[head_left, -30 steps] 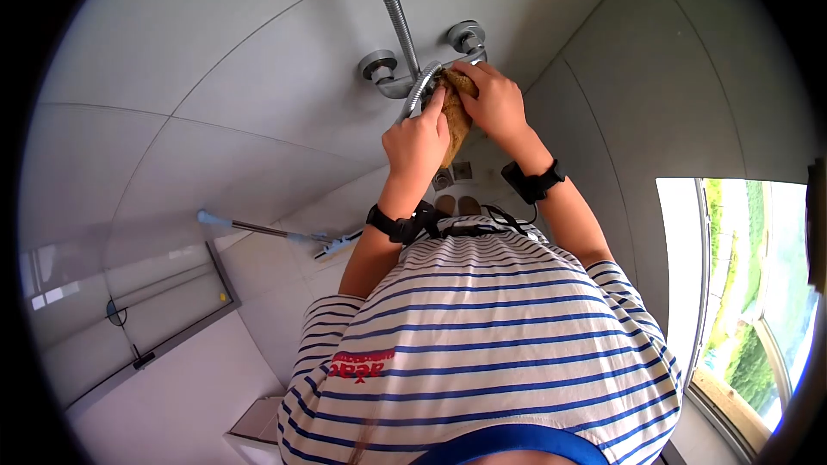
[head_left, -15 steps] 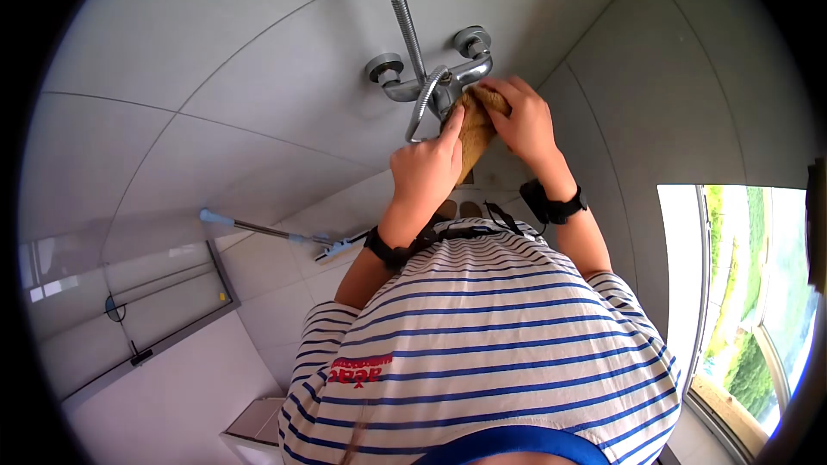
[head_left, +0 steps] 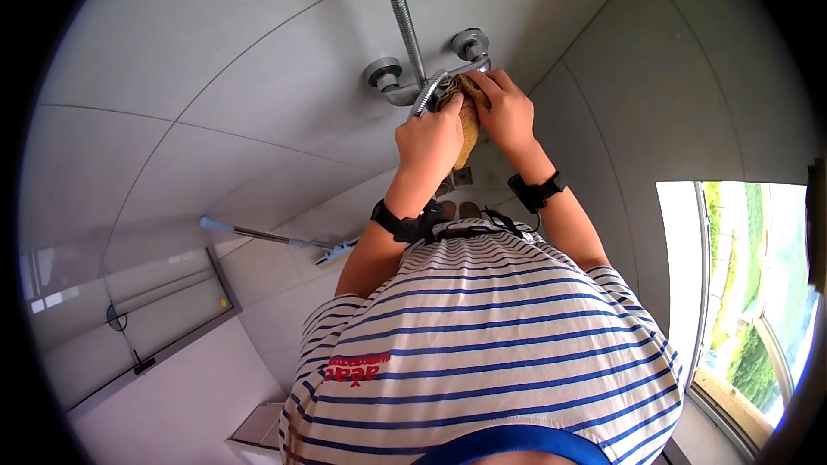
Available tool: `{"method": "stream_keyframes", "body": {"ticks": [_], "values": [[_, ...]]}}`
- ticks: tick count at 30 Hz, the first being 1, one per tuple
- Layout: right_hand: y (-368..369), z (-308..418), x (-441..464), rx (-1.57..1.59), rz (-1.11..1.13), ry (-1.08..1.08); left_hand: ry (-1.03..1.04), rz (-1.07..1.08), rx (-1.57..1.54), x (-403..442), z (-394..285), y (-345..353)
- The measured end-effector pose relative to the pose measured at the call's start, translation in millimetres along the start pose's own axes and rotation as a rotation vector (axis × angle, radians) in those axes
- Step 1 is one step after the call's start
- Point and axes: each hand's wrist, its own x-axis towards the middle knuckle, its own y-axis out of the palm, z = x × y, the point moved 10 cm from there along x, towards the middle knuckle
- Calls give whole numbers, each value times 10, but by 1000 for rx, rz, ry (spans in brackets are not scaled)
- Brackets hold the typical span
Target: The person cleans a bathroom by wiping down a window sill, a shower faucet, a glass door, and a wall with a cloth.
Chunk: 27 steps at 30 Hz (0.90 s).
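Observation:
A brown cloth (head_left: 468, 133) hangs from both hands against the chrome wall faucet (head_left: 398, 93). My left hand (head_left: 430, 142) is closed on the cloth's left side, its fingers beside the looped metal hose (head_left: 428, 92). On the other side, my right hand (head_left: 506, 110) grips the upper right part of the cloth, close to the faucet's right arm. The hands and cloth hide the middle of the faucet.
A blue-handled mop (head_left: 258, 233) leans at the left, its head on the tiled floor. A glass panel with a dark frame (head_left: 185, 325) is at the lower left. At the right is an open window (head_left: 758, 293). A floor drain (head_left: 463, 176) lies below the hands.
Compared with half a second ago, both hands and the cloth have moved up and slightly left, onto the faucet body, which they now cover more.

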Motion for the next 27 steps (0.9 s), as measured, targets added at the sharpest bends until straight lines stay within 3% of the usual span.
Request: {"method": "stream_keyframes", "body": {"ticks": [11, 16, 24, 27], "values": [[115, -260, -222, 141, 66, 233, 82, 15, 28, -81, -81, 34], [226, -362, -295, 277, 294, 459, 141, 3, 84, -124, -152, 46], [199, -432, -728, 277, 246, 551, 319, 57, -19, -288, -239, 105], [252, -408, -1089, 120, 457, 565, 385, 252, -176, -579, -282, 418]]}}
